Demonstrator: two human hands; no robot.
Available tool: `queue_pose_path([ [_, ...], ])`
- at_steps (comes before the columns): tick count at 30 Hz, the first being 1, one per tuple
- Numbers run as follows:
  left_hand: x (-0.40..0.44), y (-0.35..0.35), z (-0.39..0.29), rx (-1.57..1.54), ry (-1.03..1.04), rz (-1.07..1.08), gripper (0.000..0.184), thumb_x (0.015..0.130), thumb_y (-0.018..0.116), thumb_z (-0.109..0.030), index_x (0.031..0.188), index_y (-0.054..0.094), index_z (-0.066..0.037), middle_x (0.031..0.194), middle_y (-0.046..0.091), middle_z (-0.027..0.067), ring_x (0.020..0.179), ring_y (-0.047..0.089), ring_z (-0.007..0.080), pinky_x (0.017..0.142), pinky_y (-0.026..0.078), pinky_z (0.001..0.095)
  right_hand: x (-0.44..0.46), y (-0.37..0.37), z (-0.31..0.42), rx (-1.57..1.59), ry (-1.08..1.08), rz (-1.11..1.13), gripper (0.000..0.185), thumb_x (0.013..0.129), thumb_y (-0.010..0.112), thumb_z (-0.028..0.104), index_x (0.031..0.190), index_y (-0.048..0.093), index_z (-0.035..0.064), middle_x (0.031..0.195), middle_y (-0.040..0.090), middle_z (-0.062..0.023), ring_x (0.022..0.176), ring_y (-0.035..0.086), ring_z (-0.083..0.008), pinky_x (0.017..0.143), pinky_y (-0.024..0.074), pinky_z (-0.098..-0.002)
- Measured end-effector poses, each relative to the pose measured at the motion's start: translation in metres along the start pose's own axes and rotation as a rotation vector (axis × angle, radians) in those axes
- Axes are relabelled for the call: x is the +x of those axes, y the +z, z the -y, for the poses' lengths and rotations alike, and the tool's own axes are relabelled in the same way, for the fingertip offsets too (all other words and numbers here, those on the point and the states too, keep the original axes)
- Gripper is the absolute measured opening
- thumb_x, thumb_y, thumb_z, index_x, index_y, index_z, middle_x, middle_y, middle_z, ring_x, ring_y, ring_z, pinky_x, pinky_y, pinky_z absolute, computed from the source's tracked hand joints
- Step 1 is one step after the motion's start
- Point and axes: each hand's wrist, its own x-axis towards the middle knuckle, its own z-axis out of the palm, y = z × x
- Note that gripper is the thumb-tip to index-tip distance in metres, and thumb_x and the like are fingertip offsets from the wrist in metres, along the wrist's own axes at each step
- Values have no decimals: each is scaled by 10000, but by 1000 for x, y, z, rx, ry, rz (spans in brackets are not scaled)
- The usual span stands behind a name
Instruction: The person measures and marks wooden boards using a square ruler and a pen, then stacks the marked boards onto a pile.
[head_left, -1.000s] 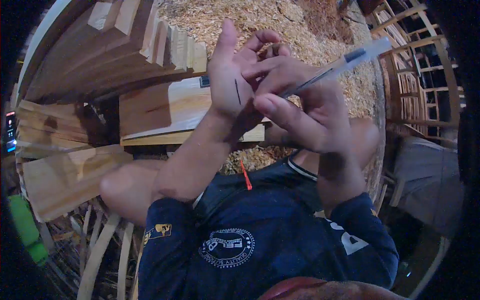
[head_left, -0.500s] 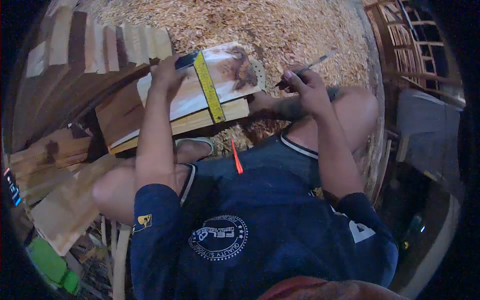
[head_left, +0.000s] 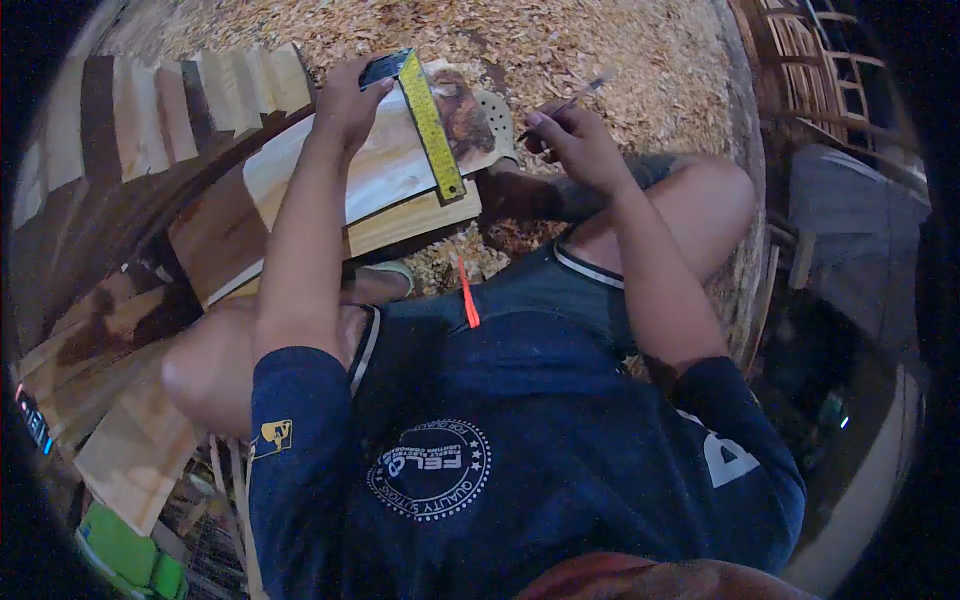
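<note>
Head view: the person sits with bent knees at left and right, and in the upper middle of the frame a pale wooden board with a white-to-tan face (head_left: 378, 172) lies at a slant, a dark brown, rough patch (head_left: 466, 112) covering its right end. Across it lies an L-shaped square with a yellow, ruler-marked blade and a dark stock (head_left: 429, 132), the blade running from the board's upper edge to its lower edge, just left of the brown patch. The left hand (head_left: 345, 108), at upper left of centre, grasps the stock of the square at the board's upper edge, fingers bent around it. The right hand (head_left: 582, 150), to the right and apart from the board, pinches a slim pen with a clear barrel (head_left: 583, 93) between thumb and fingers, its dark tip pointing down and left, its clear end up and right. Under the board, a pale yellow plank (head_left: 410, 222) shows along the lower edge. A light, perforated clog (head_left: 493, 122) is just beside the board's right end. Curled tan wood shavings (head_left: 660, 70) cover the ground at the top of the frame, a row of upright planks (head_left: 150, 115) fills the upper left, and a bright green object (head_left: 118, 548) sits at lower left.
</note>
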Motion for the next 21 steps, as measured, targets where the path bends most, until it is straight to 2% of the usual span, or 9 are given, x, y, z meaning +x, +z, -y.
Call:
queue_pose_path([
  [6,12,13,18,-110,-106,-6,517,862,744,-229,1322,595,-45,1152,619,190,1107,605,322,977,470,394,7,-3,-19,6,-57,-4,316,986,606,294,1111,687,15,910,715,-69,808,660,-142,761,538,-314],
  [9,16,17,21,-189,-85,-31,417,853,718,-66,1252,624,12,1098,647,122,966,611,207,867,490,320,11,0,-18,-47,-61,-4,309,998,592,289,1146,667,28,958,704,-51,886,645,-127,795,518,-289],
  [14,16,17,25,-229,-84,-3,445,852,713,-34,1276,599,40,1082,647,129,960,609,197,867,492,306,15,13,-4,84,10,24,338,1002,571,281,1215,655,33,1055,716,-72,978,662,-148,822,524,-304],
  [17,15,18,21,-234,-70,0,435,848,713,-25,1265,609,38,1054,654,124,950,612,197,861,494,308,16,22,0,169,-20,30,334,1005,562,279,1214,656,35,1047,716,-69,976,659,-148,828,524,-307],
  [21,10,10,8,-250,-62,13,402,840,716,-17,1233,641,23,1012,664,114,932,618,201,847,496,315,28,32,-10,37,-43,-27,331,1000,568,279,1228,654,55,1034,714,-63,958,656,-143,823,523,-308],
])
